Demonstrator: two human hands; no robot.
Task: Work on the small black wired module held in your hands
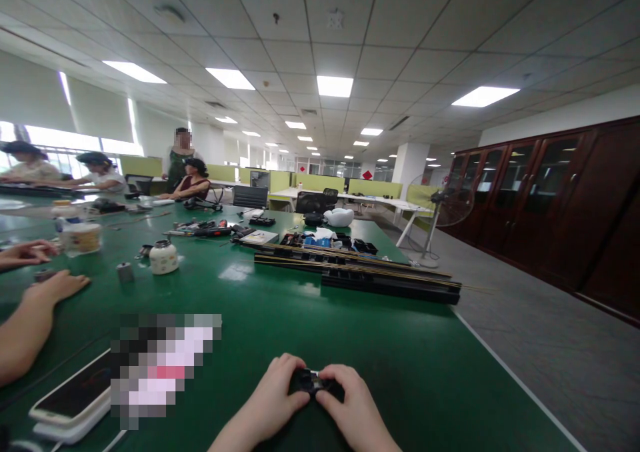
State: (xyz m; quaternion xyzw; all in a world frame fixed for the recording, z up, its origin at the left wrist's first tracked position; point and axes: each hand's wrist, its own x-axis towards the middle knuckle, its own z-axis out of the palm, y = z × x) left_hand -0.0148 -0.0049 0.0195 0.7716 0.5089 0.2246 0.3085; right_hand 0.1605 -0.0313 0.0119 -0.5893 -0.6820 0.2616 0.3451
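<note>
A small black part point(313, 380) with a pale, shiny bit at its middle is held just above the green table, close to me. My left hand point(275, 393) is closed on its left side, thumb below and fingers above. On the other side my right hand point(349, 399) pinches it the same way. Both hands cover the ends of the part, so its exact kind cannot be made out.
A phone point(75, 389) on a white block lies on the green table point(240, 332), left of my hands. Beyond are a white jar point(163, 257), a grey cylinder point(125, 273) and long black rails point(390, 285) with thin rods. Another person's hand point(63, 285) rests at left.
</note>
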